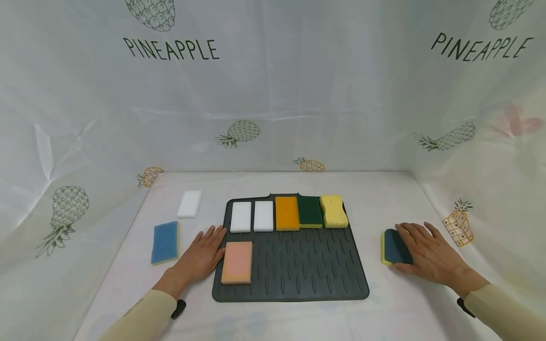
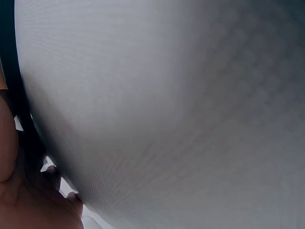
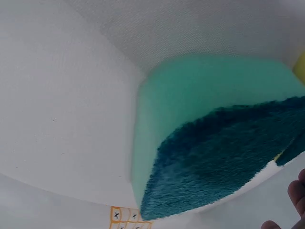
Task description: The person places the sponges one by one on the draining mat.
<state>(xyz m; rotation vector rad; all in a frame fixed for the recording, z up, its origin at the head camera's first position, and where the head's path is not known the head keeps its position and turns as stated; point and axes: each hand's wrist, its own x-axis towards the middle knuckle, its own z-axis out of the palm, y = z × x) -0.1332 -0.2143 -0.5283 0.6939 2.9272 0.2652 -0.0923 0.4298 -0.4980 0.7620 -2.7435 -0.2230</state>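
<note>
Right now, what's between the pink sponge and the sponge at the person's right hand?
From the pink sponge to the dark blue sponge, the head view shows only bare dark mat, then white tabletop.

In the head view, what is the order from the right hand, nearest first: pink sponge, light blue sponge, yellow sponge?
1. Yellow sponge: far right corner of the mat.
2. Pink sponge: mat's left side.
3. Light blue sponge: left of the mat.
</note>
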